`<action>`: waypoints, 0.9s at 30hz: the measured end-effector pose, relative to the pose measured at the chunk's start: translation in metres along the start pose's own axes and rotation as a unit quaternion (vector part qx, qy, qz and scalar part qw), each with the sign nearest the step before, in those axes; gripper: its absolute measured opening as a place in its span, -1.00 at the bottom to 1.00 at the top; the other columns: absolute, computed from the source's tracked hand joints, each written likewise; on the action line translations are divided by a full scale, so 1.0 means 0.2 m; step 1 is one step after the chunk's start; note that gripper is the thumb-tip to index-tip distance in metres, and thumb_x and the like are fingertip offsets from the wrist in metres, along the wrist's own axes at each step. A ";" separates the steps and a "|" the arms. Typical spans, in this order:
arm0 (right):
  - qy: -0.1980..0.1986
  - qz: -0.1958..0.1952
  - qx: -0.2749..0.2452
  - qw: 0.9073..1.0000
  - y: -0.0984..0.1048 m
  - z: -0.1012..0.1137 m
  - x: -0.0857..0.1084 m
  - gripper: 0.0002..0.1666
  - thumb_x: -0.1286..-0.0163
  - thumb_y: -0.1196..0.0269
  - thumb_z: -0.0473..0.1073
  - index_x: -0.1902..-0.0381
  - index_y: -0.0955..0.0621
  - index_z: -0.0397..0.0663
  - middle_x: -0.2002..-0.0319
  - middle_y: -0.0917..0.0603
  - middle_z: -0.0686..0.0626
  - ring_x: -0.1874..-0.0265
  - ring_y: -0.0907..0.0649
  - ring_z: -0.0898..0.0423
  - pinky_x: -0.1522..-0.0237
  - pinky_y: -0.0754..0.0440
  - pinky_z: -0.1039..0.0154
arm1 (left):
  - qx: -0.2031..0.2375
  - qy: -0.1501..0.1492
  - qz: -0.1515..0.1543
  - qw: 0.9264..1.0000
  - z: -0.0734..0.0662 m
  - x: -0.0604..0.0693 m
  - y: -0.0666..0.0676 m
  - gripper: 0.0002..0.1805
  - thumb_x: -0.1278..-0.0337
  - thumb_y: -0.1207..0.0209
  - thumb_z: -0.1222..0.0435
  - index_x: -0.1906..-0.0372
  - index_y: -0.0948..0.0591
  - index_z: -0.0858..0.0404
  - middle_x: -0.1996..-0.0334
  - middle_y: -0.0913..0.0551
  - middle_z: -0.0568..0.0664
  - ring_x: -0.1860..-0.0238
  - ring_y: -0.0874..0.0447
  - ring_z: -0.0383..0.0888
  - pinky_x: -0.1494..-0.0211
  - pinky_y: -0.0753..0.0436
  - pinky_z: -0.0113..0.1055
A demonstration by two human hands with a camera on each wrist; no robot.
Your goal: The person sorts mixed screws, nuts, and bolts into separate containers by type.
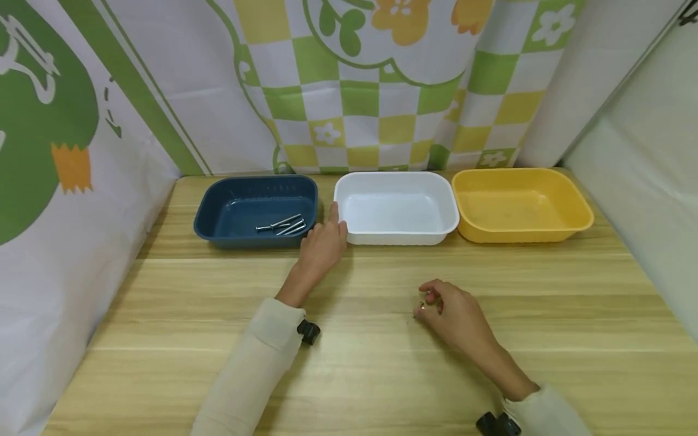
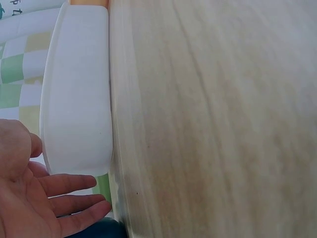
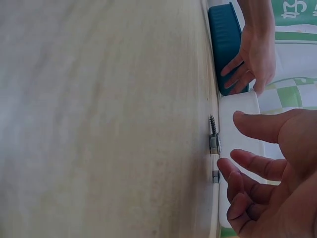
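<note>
My left hand [image 1: 323, 243] reaches between the blue bin [image 1: 256, 243] and the white bin [image 1: 392, 238], its index finger against the white bin's left rim. In the left wrist view the other fingers are fairly straight and spread beside that bin's end. Over the table my right hand [image 1: 455, 318] hovers with thumb and fingers apart, nothing visible between them. Close to its fingertips, in the right wrist view, are a dark threaded screw [image 3: 213, 125], a metal nut [image 3: 214, 144] next to it and a second nut [image 3: 216, 177]. Several long metal screws [image 1: 289, 226] lie inside the blue bin.
A yellow bin [image 1: 523, 235] stands to the right of the white one, all three in a row at the back of the wooden table [image 1: 349, 363]. Behind them hangs a checked, patterned cloth [image 1: 360, 103], with pale cloth walls on both sides.
</note>
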State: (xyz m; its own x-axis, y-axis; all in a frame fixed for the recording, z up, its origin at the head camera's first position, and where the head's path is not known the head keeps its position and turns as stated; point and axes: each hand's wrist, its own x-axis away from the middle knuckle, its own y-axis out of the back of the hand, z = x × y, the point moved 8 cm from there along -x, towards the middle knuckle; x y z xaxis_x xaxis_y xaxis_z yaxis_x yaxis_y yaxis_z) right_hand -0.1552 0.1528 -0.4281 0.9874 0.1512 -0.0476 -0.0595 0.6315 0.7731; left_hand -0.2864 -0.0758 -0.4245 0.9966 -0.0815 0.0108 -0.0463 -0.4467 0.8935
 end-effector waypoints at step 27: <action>0.017 0.018 0.066 0.998 -0.05 0.05 -0.06 -0.77 -0.04 -0.54 -0.31 0.31 -0.73 -0.16 0.44 -0.63 0.05 0.39 -0.56 0.08 0.28 -0.54 0.07 | 0.006 0.001 0.000 1.000 0.00 -0.01 0.00 -0.38 -0.58 0.22 0.11 -0.59 -0.11 0.21 -0.02 -0.65 0.37 0.07 -0.67 0.29 0.14 -0.60 0.20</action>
State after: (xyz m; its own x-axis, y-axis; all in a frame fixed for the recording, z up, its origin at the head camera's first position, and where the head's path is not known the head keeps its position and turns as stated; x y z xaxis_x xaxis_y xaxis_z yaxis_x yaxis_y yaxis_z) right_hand -0.1654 0.1360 -0.4292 0.9794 0.1988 -0.0367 -0.0735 0.5197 0.8512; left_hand -0.2875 -0.0760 -0.4256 0.9967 -0.0801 0.0113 -0.0469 -0.4580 0.8877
